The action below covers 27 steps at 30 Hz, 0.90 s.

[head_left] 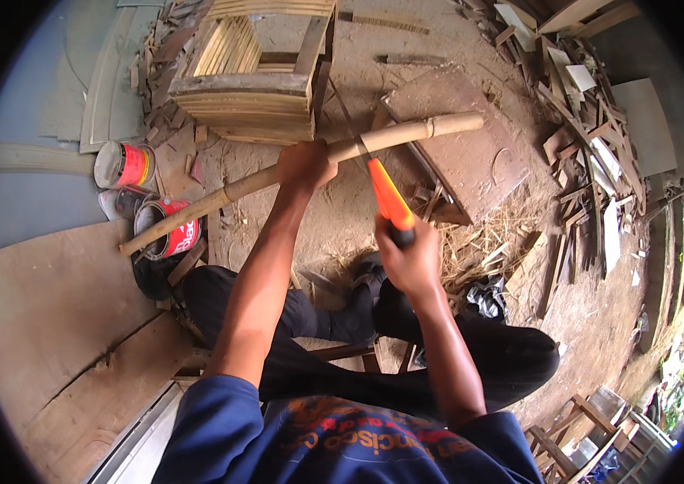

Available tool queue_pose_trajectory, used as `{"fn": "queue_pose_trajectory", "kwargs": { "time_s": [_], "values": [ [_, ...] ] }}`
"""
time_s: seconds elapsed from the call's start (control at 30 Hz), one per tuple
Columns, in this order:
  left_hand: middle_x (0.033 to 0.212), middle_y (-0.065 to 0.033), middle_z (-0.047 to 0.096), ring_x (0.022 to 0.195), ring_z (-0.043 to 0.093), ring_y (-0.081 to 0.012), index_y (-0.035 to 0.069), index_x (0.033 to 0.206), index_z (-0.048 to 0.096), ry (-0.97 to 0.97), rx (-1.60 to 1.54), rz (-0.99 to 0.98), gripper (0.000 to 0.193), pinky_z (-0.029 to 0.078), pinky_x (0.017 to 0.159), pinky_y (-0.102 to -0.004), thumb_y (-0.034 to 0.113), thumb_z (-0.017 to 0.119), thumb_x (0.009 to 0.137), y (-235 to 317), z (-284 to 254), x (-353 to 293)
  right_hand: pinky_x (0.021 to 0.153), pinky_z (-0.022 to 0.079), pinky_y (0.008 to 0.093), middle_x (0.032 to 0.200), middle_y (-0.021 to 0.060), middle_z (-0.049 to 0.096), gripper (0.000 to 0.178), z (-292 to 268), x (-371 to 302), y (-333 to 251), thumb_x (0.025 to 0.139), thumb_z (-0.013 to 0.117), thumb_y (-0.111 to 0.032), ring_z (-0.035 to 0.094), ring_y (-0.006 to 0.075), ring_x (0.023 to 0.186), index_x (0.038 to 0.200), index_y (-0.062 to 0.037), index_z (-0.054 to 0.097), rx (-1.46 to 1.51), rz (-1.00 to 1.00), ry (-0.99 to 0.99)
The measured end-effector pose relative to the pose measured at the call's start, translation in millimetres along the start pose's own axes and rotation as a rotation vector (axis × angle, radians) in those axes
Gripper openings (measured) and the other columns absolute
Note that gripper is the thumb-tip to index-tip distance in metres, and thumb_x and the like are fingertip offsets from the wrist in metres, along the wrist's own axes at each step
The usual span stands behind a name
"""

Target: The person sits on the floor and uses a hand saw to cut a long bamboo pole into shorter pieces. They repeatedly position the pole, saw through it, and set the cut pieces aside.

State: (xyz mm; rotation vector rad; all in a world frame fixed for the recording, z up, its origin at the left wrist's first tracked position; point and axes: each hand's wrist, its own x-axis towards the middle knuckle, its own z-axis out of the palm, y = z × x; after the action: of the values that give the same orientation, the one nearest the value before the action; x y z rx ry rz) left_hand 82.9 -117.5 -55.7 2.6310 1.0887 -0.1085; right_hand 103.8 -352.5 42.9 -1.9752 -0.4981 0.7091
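The left hand (303, 165) has its grip closed around a bamboo pole (301, 173), held slanted in front of the slatted wooden crate (253, 89). The right hand (410, 258) clasps an orange-handled saw (389, 198), its blade meeting the pole just right of the left hand.

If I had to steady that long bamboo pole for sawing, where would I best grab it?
Probably mid-length, just left of the saw, where the left hand wraps the bamboo pole from above. The pole is round, thin enough to close the fingers around, and slants up to the right. The right hand holds the saw's orange handle.
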Motion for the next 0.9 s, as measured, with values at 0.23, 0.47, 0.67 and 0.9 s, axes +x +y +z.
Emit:
{"fn": "queue_pose_trajectory", "kwargs": {
  "time_s": [0.23, 0.47, 0.67, 0.9],
  "values": [
    [0.083, -0.0183, 0.076, 0.081, 0.076, -0.0344, 0.012, 0.088, 0.08, 0.001, -0.017, 0.045, 0.02, 0.06, 0.074, -0.0459, 0.02, 0.065, 0.078, -11, 12, 2, 0.064, 0.056, 0.0384, 0.073, 0.0184, 0.067, 0.018, -23, -95, 25, 0.084, 0.073, -0.008, 0.07, 0.0364, 0.066, 0.099, -0.0006, 0.069, -0.17, -0.124, 0.025],
    [0.089, -0.0174, 0.076, 0.083, 0.076, -0.0337, 0.011, 0.096, 0.079, -0.047, -0.022, 0.014, 0.023, 0.06, 0.075, -0.0474, 0.019, 0.066, 0.079, -4, -1, -5, 0.06, 0.052, 0.0355, 0.071, 0.0158, 0.066, 0.011, -7, -43, 5, 0.088, 0.068, -0.011, 0.067, 0.0249, 0.06, 0.09, -0.0007, 0.068, -0.083, 0.005, 0.038],
    [0.092, -0.0178, 0.076, 0.086, 0.075, -0.035, 0.011, 0.099, 0.078, -0.061, 0.0, 0.017, 0.025, 0.06, 0.077, -0.0456, 0.021, 0.066, 0.08, -3, -2, 1, 0.06, 0.052, 0.0354, 0.067, 0.0152, 0.064, 0.011, 9, -27, 22, 0.086, 0.071, -0.011, 0.066, 0.0232, 0.058, 0.088, 0.0001, 0.068, 0.02, -0.168, 0.091],
    [0.092, -0.019, 0.076, 0.087, 0.075, -0.0363, 0.01, 0.099, 0.078, -0.09, -0.01, -0.008, 0.025, 0.06, 0.078, -0.0461, 0.019, 0.066, 0.08, -10, 12, 0, 0.055, 0.051, 0.0307, 0.066, 0.0119, 0.064, 0.008, -35, -111, 9, 0.088, 0.069, -0.005, 0.064, 0.0162, 0.052, 0.091, 0.0026, 0.069, -0.062, -0.168, 0.064]
  ]
}}
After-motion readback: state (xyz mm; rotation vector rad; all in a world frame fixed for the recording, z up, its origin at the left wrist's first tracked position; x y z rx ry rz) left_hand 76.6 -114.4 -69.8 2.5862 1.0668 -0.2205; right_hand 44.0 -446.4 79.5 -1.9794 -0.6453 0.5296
